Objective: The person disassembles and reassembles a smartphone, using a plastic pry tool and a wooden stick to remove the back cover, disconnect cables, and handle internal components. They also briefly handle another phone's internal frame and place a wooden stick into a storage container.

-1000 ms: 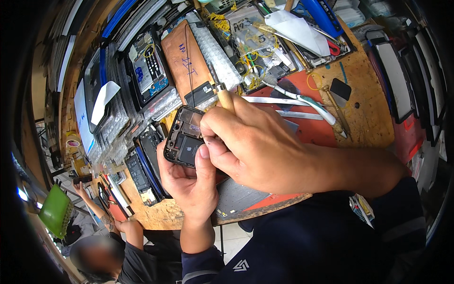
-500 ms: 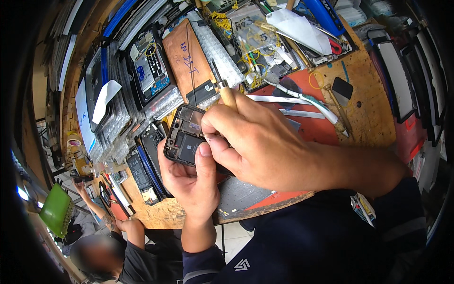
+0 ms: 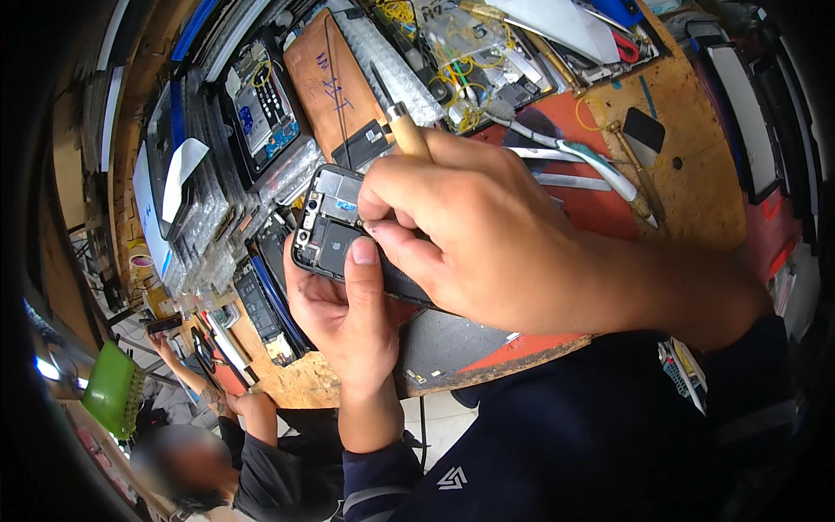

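My left hand [image 3: 350,326] cradles an opened smartphone [image 3: 329,245], its black battery, metal plates and camera lenses exposed. The left thumb presses on the phone's lower edge. Over the phone's right part, my right hand [image 3: 487,235] is closed round a wooden-handled tool [image 3: 409,137]. The handle, with a metal collar, sticks up above the knuckles and points away from me. My right thumb and forefinger are pinched together just above the phone's inside; anything tiny between them is too small to make out. The right hand hides the rest of the phone.
An opened phone chassis [image 3: 265,109], a brown board [image 3: 330,78] and bubble-wrapped panels [image 3: 200,196] lie at the far left. Tweezers [image 3: 591,157] and a brass-coloured tool [image 3: 635,170] rest on a red mat [image 3: 565,113]. A co-worker [image 3: 278,461] sits at lower left.
Both hands and the phone have shifted slightly left and away from me, with the phone tilted a little differently. The view has also shifted. The grips are the same.
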A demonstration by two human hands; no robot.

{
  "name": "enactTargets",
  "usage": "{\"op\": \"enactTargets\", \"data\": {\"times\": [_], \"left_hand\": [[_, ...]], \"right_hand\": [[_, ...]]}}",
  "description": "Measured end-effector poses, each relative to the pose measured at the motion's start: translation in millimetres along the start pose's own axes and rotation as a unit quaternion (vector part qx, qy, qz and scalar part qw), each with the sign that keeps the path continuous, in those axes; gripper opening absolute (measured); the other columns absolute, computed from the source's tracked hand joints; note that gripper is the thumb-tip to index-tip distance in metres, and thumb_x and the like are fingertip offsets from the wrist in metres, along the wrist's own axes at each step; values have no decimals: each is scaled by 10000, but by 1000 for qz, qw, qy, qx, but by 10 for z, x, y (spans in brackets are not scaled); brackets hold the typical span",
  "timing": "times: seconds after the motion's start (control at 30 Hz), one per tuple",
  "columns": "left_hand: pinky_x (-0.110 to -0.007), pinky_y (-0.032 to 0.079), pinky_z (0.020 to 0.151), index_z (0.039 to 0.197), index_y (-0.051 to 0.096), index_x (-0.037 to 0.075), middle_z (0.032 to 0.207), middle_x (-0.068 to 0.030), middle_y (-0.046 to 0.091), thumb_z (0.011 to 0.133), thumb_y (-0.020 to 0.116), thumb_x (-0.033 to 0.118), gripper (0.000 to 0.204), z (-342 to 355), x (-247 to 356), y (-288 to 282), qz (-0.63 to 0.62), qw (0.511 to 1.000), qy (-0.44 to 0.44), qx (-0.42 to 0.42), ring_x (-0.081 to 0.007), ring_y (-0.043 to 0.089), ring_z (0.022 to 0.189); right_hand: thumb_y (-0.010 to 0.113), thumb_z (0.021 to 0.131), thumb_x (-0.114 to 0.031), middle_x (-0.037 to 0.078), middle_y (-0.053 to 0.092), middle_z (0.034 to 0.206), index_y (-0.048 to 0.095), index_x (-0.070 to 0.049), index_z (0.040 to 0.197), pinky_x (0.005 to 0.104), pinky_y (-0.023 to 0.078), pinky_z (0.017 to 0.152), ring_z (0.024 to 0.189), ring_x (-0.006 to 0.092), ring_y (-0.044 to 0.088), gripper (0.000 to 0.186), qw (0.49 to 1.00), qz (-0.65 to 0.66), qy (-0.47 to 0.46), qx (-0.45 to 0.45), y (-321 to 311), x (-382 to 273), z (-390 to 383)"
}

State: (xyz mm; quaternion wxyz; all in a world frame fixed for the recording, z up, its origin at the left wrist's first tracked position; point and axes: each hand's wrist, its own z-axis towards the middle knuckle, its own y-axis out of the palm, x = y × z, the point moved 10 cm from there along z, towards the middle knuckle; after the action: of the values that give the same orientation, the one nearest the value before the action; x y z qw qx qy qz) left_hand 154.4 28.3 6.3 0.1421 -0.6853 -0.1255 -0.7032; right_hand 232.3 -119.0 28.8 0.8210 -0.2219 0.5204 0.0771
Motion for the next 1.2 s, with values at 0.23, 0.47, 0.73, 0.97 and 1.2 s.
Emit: {"op": "enactTargets", "data": {"times": [0.23, 0.47, 0.73, 0.97, 1.2], "left_hand": [[-371, 585, 1017, 1482, 508, -64, 1333, -178, 720, 1091, 630, 60, 428, 19, -100, 49, -29, 998, -29, -37, -231, 736, 1170], [-355, 607, 943, 1339, 517, -44, 1180, -207, 760, 1057, 698, 67, 353, 12, -167, 28, -61, 996, -66, -1, -224, 768, 1047], [-362, 600, 962, 1205, 531, -14, 1109, -183, 775, 1027, 755, 92, 306, 6, -170, 64, -77, 994, -78, -3, -212, 766, 1037], [-358, 609, 947, 1243, 545, -8, 1120, -178, 777, 1038, 734, 79, 293, 8, -165, 70, -77, 993, -85, 0, -205, 769, 1026], [-346, 627, 893, 1297, 563, -19, 1150, -182, 773, 1053, 706, 68, 296, 18, -222, 35, -98, 990, -98, 13, -216, 778, 1016]], "right_hand": [[764, 857, -47, 233, 726, 798, 704, 41, 864, 507, 604, 707, 787, 425, 764, 106, 996, 37, 78, -21, -77, 131, 41], [747, 823, -47, 252, 734, 835, 736, 56, 852, 492, 616, 748, 817, 432, 772, 107, 990, 58, 124, -44, -63, 256, 67], [736, 811, -46, 294, 720, 819, 728, 94, 836, 498, 616, 744, 803, 455, 767, 142, 990, 57, 125, -46, -57, 261, 81], [735, 790, -40, 291, 715, 786, 728, 86, 809, 496, 618, 747, 777, 451, 764, 128, 984, 91, 139, -61, -52, 291, 79], [748, 780, -34, 259, 726, 767, 744, 49, 793, 474, 615, 729, 762, 421, 769, 84, 991, 78, 109, -23, -75, 269, 95]]}}
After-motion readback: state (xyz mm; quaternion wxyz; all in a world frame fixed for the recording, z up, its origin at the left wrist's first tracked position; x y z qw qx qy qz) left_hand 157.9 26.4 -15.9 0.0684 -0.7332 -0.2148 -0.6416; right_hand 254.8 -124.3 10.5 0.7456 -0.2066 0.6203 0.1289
